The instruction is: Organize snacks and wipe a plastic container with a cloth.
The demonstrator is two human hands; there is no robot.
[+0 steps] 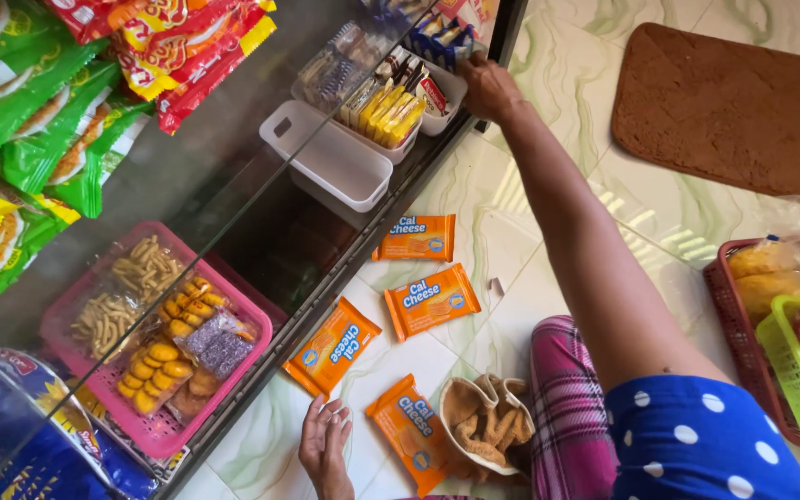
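Left hand (pixel 324 444) flat, fingers apart, on floor by four orange wafer packs (pixel 431 299) (unshelved); right hand (pixel 487 88) gripping white tray (pixel 444 100).

Open passage: bare tiled floor (pixel 474 231), centre frame, between four scattered orange packets (pixel 431 301). Obstructions: glass cabinet (pixel 261 185) left, baskets (pixel 752 324) far right.

right arm stretched far forward, right hand (pixel 488 85) curled palm-down; left hand (pixel 325 443) low, fingers spread flat.
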